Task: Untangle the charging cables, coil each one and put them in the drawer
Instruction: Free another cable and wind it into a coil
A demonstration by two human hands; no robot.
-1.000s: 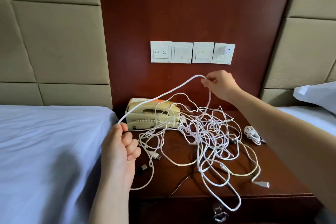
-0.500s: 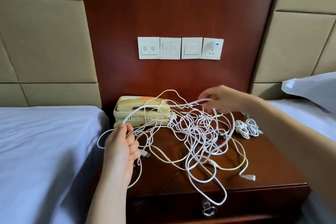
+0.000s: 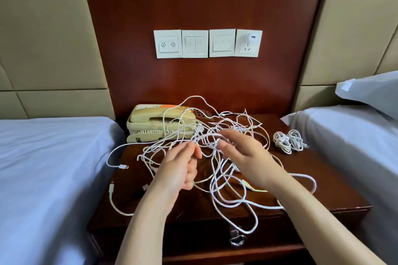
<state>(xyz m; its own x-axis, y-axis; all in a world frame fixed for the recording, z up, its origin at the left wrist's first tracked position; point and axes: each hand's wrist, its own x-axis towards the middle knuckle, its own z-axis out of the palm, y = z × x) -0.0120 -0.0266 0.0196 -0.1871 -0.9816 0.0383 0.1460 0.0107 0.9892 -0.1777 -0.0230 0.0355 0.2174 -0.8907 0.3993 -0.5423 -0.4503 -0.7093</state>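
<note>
Over the tangled charging cables (image 3: pixel 213 178), my right hand (image 3: pixel 245 159) lies loose-fingered across strands; whether my left hand (image 3: pixel 178 170) pinches one is unclear.

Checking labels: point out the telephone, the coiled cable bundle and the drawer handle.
telephone (image 3: pixel 146 117), head view, on the handset.
coiled cable bundle (image 3: pixel 288 140), head view, middle of its loops.
drawer handle (image 3: pixel 237 240), head view, on the metal pull.

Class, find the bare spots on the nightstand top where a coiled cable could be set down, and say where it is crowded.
Bare: the patch between the bundle and the tangle's right loop, and the nightstand's front right corner. Crowded: centre and front left under the tangle; the phone fills the back left.
</note>
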